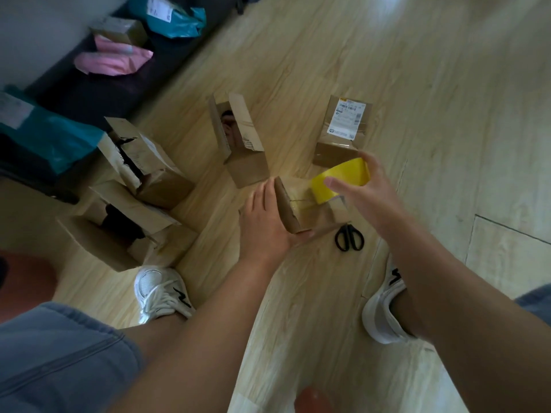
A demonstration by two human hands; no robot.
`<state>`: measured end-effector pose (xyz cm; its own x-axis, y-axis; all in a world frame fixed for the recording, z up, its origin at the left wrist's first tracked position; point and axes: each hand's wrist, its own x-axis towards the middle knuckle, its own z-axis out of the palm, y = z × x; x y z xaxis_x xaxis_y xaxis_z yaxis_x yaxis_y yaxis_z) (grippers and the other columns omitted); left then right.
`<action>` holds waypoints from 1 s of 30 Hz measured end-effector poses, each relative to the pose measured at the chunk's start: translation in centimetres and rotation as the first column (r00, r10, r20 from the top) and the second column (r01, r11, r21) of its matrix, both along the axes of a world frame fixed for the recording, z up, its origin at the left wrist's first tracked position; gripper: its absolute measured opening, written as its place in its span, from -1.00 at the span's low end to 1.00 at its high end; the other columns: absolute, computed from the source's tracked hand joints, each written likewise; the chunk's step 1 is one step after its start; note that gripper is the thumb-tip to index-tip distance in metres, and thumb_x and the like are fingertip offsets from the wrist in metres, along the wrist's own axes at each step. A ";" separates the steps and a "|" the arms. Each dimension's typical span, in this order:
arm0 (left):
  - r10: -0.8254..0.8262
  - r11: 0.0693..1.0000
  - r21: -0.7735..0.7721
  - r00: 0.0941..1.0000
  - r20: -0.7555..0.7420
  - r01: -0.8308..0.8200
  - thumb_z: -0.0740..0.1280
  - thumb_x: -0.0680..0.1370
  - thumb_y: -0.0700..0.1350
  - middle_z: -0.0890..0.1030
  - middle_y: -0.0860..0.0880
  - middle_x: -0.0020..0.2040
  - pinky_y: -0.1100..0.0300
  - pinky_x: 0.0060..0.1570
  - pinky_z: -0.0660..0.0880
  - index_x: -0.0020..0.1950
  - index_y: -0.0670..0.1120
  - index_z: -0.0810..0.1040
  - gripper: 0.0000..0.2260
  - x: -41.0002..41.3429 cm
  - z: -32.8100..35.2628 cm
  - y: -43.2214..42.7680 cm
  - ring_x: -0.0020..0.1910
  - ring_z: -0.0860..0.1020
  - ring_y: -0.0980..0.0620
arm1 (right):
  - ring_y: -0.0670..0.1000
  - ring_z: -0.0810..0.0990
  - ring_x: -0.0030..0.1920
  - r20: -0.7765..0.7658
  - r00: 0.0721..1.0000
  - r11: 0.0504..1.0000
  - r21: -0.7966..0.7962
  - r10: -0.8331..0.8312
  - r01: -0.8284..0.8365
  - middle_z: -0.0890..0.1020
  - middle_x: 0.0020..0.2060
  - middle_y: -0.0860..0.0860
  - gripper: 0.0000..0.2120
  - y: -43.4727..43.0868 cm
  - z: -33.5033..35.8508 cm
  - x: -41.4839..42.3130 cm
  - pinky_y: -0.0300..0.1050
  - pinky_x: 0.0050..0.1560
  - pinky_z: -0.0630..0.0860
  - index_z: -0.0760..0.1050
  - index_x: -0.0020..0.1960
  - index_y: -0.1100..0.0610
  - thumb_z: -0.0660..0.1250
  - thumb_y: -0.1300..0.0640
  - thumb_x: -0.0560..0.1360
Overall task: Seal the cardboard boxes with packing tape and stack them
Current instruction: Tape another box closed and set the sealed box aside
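Note:
A small cardboard box [301,208] sits on the wooden floor between my hands. My left hand [268,222] lies against its left side with straight fingers, thumb under the near corner. My right hand [368,192] grips a yellow roll of packing tape [340,180] just above the box's right top edge. A taller box with raised flaps [241,144] stands behind it, and a sealed, labelled box [343,132] sits at the back right. Two larger torn-open boxes [140,165] [125,225] lie to the left.
Black scissors [349,237] lie on the floor right of the small box. My two white shoes [162,293] [384,305] flank the near floor. A dark bench [98,93] at the back left carries teal and pink mailer bags and another box.

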<state>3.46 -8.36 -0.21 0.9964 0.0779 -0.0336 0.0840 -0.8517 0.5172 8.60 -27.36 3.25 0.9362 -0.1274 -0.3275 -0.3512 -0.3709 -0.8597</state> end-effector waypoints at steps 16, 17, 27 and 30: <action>-0.066 0.582 -0.670 0.794 -0.604 -0.461 0.67 0.23 -0.08 0.24 0.14 0.50 -0.01 0.36 0.41 0.61 0.14 -0.12 0.21 -2.8 -2.7 3.9 0.42 0.33 0.08 | -0.03 0.30 0.35 0.072 0.977 0.958 -0.220 0.202 -0.182 0.28 0.41 -0.04 -0.11 4.8 -1.8 -2.2 -0.08 0.27 0.33 0.21 0.50 -0.22 0.61 -0.15 0.30; -0.093 0.508 -0.693 0.767 -0.635 -0.513 0.66 0.25 -0.05 0.30 0.17 0.44 -0.06 0.37 0.40 0.61 0.16 -0.05 0.15 -2.8 -2.3 4.4 0.36 0.38 0.09 | -0.03 0.29 0.36 0.074 0.974 0.956 -0.222 0.214 -0.193 0.27 0.43 -0.04 -0.11 5.0 -1.8 -2.4 -0.09 0.26 0.31 0.21 0.50 -0.23 0.61 -0.14 0.30; 0.004 0.395 -0.676 0.737 -0.675 -0.621 0.46 0.53 -0.10 0.55 -0.02 0.23 0.12 0.02 0.60 0.23 0.05 0.51 -0.70 -3.5 -5.5 4.6 0.06 0.58 0.05 | -0.02 0.13 0.56 -0.032 0.965 0.960 -0.091 0.262 -0.264 0.10 0.58 -0.14 0.00 4.4 -2.6 -4.5 0.09 0.46 0.25 -0.04 0.58 -0.31 0.47 -0.35 0.33; 0.031 0.410 -0.671 0.745 -0.666 -0.617 0.47 0.52 -0.13 0.47 -0.01 0.35 0.08 0.11 0.58 0.22 0.02 0.50 -0.69 -3.9 -6.1 4.2 0.18 0.58 0.02 | 0.02 0.21 0.54 -0.100 0.957 0.962 0.014 0.271 -0.271 0.12 0.58 -0.15 0.09 4.5 -3.0 -4.9 0.26 0.46 0.31 -0.08 0.51 -0.43 0.47 -0.49 0.17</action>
